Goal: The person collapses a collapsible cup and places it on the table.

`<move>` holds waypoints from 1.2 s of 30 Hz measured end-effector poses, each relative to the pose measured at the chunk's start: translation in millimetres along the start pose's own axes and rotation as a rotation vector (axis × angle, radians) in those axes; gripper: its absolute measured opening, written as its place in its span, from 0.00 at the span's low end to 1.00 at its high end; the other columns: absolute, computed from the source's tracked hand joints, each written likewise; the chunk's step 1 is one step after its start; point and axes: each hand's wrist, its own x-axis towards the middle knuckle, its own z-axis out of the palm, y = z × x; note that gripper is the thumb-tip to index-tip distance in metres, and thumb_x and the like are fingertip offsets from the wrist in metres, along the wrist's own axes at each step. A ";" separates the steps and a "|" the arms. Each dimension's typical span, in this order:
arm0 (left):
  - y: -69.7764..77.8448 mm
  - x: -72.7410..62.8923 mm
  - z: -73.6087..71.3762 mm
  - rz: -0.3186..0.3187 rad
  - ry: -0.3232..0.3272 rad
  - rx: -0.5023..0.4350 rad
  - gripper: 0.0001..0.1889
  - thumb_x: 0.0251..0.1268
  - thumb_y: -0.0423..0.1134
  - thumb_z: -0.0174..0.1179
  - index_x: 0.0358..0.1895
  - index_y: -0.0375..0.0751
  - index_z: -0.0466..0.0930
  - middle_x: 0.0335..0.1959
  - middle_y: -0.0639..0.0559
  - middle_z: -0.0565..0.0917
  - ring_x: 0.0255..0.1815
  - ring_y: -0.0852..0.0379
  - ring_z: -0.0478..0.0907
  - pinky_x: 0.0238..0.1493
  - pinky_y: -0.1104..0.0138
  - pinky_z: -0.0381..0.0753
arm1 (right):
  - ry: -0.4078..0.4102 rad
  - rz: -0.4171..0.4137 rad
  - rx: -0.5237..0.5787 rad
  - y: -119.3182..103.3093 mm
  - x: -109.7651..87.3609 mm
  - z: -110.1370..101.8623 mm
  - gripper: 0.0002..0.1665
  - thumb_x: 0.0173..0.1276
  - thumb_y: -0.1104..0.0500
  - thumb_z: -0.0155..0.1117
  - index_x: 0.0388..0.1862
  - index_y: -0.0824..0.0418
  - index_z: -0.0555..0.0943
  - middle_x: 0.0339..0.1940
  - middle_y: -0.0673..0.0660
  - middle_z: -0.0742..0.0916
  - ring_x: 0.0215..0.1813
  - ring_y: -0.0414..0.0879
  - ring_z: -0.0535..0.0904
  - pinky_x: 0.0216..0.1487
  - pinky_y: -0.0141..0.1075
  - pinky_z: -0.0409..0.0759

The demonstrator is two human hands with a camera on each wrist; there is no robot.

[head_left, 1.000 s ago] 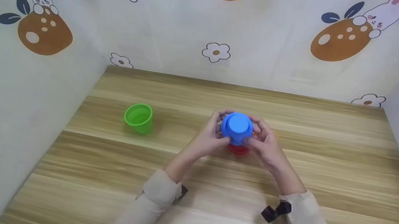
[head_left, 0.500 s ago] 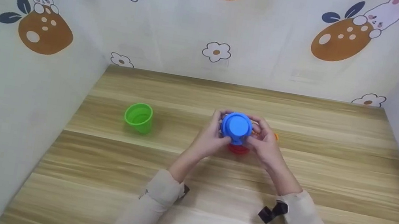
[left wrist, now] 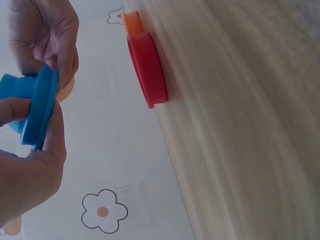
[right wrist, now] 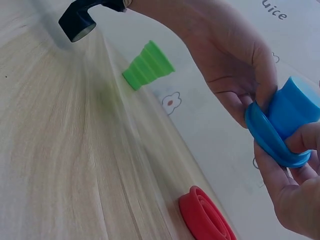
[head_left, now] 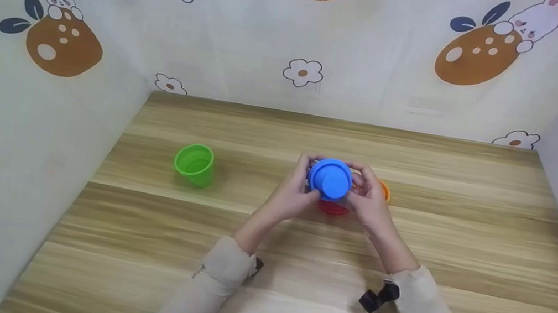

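Note:
Both hands grip a blue collapsible cup (head_left: 333, 186) above the table, its narrow base facing up and its wide rim underneath. My left hand (head_left: 295, 193) holds the rim's left side and my right hand (head_left: 369, 207) its right side. Thumbs are at the near side, with fingers curled around the far side. In the right wrist view the narrow part of the blue cup (right wrist: 295, 107) stands out from the thick rim ring. A red collapsed cup (right wrist: 206, 215) lies flat on the table below, mostly hidden by the hands in the head view.
An orange flat cup (head_left: 386, 191) lies beyond the right hand, partly hidden. A green collapsible cup (head_left: 195, 164) stands extended and upright at the left of the wooden table (head_left: 145, 225). Patterned walls (head_left: 242, 33) close off the back and sides.
The blue cup has tipped slightly, its base shifting toward the near side. The right hand has moved slightly, showing more of the orange cup. The green cup has stayed put.

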 end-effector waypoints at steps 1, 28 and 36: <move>-0.3 -0.2 -1.4 -0.004 -0.022 -0.023 0.31 0.58 0.20 0.52 0.67 0.36 0.59 0.65 0.36 0.71 0.68 0.42 0.70 0.72 0.50 0.71 | -0.001 -0.003 -0.005 0.4 0.2 -0.3 0.29 0.63 0.79 0.55 0.62 0.63 0.70 0.43 0.45 0.88 0.44 0.40 0.83 0.41 0.30 0.85; -3.8 -1.0 -17.2 0.042 -0.088 -0.235 0.24 0.67 0.27 0.47 0.67 0.29 0.60 0.62 0.30 0.74 0.62 0.43 0.73 0.66 0.56 0.76 | -0.104 0.007 -0.097 -6.1 -5.2 -15.6 0.33 0.69 0.75 0.54 0.72 0.76 0.61 0.50 0.45 0.83 0.51 0.38 0.83 0.53 0.31 0.85; -4.9 -2.5 -18.0 0.034 -0.105 -0.198 0.24 0.67 0.28 0.47 0.67 0.30 0.61 0.63 0.31 0.73 0.64 0.45 0.72 0.67 0.58 0.73 | -0.079 0.084 -0.032 -8.9 -6.4 -14.7 0.28 0.73 0.67 0.54 0.70 0.72 0.66 0.50 0.48 0.83 0.52 0.40 0.83 0.54 0.34 0.86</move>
